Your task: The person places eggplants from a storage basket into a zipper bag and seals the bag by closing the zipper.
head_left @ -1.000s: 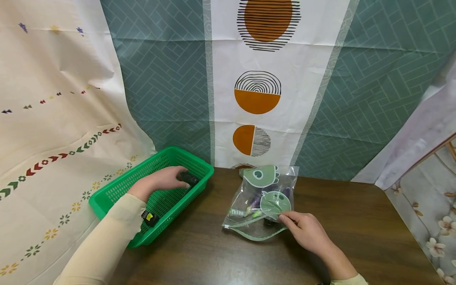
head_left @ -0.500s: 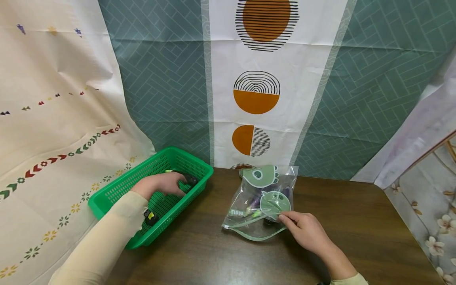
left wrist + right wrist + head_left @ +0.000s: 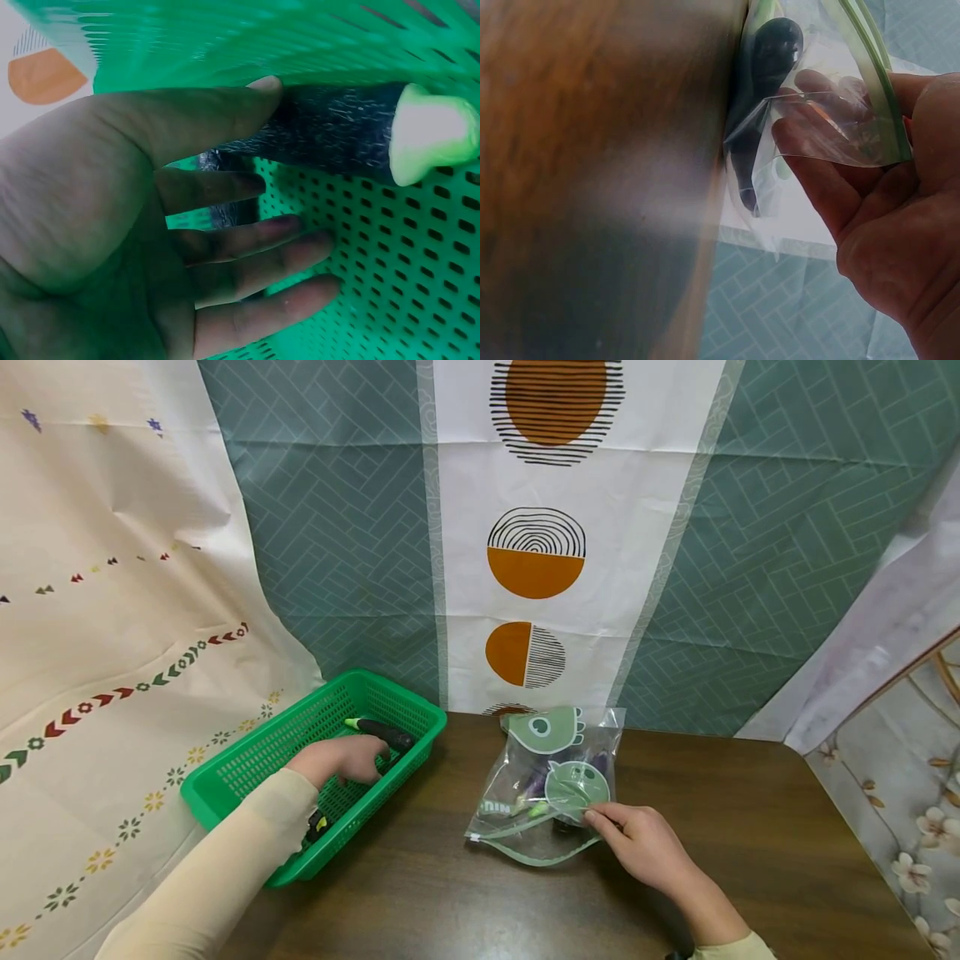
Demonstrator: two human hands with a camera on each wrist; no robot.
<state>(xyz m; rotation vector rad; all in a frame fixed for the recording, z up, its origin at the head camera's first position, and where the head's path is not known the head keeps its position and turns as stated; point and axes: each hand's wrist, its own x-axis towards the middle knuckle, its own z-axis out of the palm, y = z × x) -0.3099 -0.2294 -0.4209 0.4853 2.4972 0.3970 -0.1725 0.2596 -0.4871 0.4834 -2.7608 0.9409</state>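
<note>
My left hand [image 3: 348,758] is down inside a green plastic basket [image 3: 225,785]. A long dark vegetable with a pale green end [image 3: 382,732] lies along the basket's far end, just beyond the hand. In the left wrist view my thumb overlaps this dark vegetable [image 3: 337,131], and my fingers stretch apart, loosely extended. Another dark piece [image 3: 232,202] shows behind them, partly hidden. My right hand [image 3: 648,847] pinches the green-edged mouth of a clear zip bag [image 3: 517,814]. Inside the bag are dark purple, eggplant-like things [image 3: 776,52], partly covered by its green prints.
A black strap with a yellow tag [image 3: 317,825] shows near my left wrist. The basket and bag rest on a brown wooden table [image 3: 420,893]. Patterned cloth [image 3: 337,527] hangs behind, and a pale cloth [image 3: 112,693] lines the left side.
My left hand has drawn back from the long dark vegetable, nearer to me and lower in the basket, uncovering its green end. My right hand and the bag stay in place.
</note>
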